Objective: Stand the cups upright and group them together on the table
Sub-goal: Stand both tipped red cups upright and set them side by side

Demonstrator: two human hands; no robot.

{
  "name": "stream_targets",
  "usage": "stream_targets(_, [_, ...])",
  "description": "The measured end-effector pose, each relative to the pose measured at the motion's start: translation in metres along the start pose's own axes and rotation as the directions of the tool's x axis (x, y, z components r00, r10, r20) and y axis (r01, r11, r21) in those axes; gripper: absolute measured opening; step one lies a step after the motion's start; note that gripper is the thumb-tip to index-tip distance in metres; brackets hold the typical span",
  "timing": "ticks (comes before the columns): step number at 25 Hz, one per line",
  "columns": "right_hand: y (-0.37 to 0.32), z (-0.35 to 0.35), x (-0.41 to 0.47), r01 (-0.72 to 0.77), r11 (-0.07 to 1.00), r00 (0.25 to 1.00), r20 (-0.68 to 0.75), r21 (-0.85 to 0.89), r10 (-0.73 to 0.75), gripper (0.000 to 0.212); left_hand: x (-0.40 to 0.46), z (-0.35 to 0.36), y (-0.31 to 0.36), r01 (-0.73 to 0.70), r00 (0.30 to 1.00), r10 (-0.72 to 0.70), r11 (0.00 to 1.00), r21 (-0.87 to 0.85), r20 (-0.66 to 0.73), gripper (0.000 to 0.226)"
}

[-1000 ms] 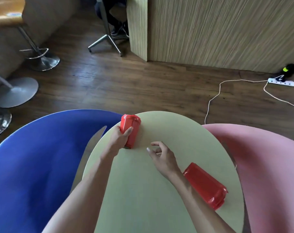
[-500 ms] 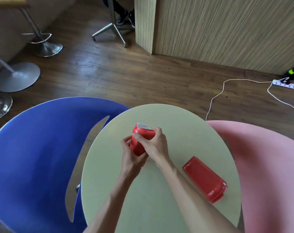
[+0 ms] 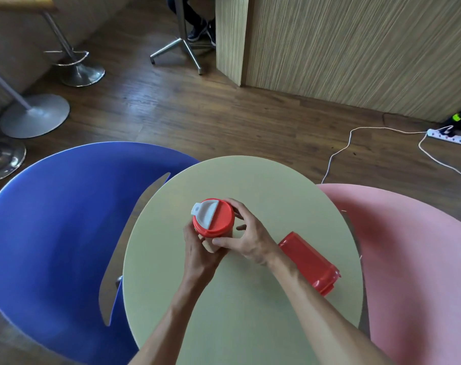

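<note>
A round bench (image 3: 250,325) with a smooth, matte, pale green top carries two glossy red plastic cups. The nearer-to-centre cup (image 3: 214,219) stands roughly upright above the middle of the bench, seen from above: a round red screw-style lid with a ribbed rim and a white flip tab (image 3: 205,212) shaped like a half-disc with a small lug poking out to the left. Below the lid a lighter, beige band of the body shows between the fingers. Both hands close on this cup: the left hand (image 3: 200,252) wraps its grip around the lower body from the near side, and the right hand (image 3: 246,239) closes its grip on the side of the cup just under the lid, thumb in front and fingers curled behind. Whether the base touches the bench cannot be told, since the hands hide it. The second cup (image 3: 309,263) lies on its side to the right, near the bench's edge, a tapered cylinder with a stepped, ridged lid end pointing toward the near right; the right wrist crosses in front of its narrow end. A curved blue moulded chair (image 3: 52,219) sits left of the bench and a pink one (image 3: 413,259) to the right, over dark wood-plank floor (image 3: 224,114).
</note>
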State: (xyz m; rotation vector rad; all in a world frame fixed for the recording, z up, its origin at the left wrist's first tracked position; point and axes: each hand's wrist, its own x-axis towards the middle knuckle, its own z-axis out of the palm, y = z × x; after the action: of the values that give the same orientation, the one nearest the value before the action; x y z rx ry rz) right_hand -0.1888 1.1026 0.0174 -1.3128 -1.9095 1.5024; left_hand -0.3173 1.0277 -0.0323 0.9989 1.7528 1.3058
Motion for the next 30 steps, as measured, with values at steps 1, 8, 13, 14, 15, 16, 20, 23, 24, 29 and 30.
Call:
stream_targets(1, [0.001, -0.003, -0.003, 0.009, 1.0, 1.0, 0.009, -0.015, -0.009, 0.087, -0.002, 0.002, 0.001, -0.005, 1.0, 0.005, 1.0, 0.009, 0.003, 0.087])
stream_targets(8, [0.014, -0.005, -0.021, 0.009, 0.999, 1.0, 0.025, -0.047, -0.008, 0.087, -0.016, 0.01, -0.004, -0.052, 0.997, 0.057, 0.995, 0.08, -0.057, 0.096])
stream_targets(13, [0.019, -0.019, -0.023, 0.036, 0.999, 0.999, -0.007, -0.009, -0.036, 0.079, -0.009, 0.024, -0.006, -0.033, 0.997, 0.039, 0.996, 0.087, -0.063, 0.095])
stream_targets(14, [0.019, -0.021, -0.023, 0.036, 0.999, 0.999, -0.003, -0.005, -0.036, 0.079, -0.008, 0.026, -0.005, -0.028, 0.997, 0.034, 0.996, 0.085, -0.069, 0.095])
stream_targets(15, [0.018, -0.022, -0.023, 0.032, 0.999, 0.999, 0.007, -0.009, -0.032, 0.08, -0.007, 0.026, -0.006, -0.035, 0.997, 0.041, 0.995, 0.09, -0.067, 0.095])
stream_targets(16, [0.019, -0.023, -0.024, 0.019, 1.0, 1.0, 0.023, -0.017, -0.019, 0.082, -0.007, 0.027, -0.008, -0.052, 0.997, 0.057, 0.994, 0.101, -0.053, 0.096])
stream_targets(20, [0.028, -0.032, -0.036, -0.075, 0.99, 0.997, -0.024, -0.121, 0.072, 0.09, -0.014, 0.027, -0.022, 0.011, 0.999, -0.006, 0.992, 0.125, -0.043, 0.103])
stream_targets(23, [0.043, -0.056, -0.053, -0.15, 0.9, 0.971, -0.233, -0.41, 0.056, 0.079, -0.054, 0.04, -0.037, 0.068, 0.99, -0.018, 0.929, 0.364, -0.138, 0.076])
stream_targets(24, [0.045, -0.065, -0.06, -0.177, 0.872, 0.955, -0.292, -0.457, 0.041, 0.077, -0.068, 0.047, -0.039, 0.035, 0.995, 0.006, 0.907, 0.42, -0.096, 0.066])
stream_targets(29, [0.051, -0.11, -0.096, -0.379, 0.798, 0.924, -0.242, -0.469, 0.296, 0.087, -0.089, 0.083, -0.024, -0.302, 0.946, 0.194, 0.813, 0.497, 0.258, 0.066])
stream_targets(30, [0.055, -0.115, -0.103, -0.408, 0.765, 0.912, -0.198, -0.499, 0.358, 0.09, -0.085, 0.09, -0.019, -0.355, 0.925, 0.219, 0.788, 0.503, 0.31, 0.071])
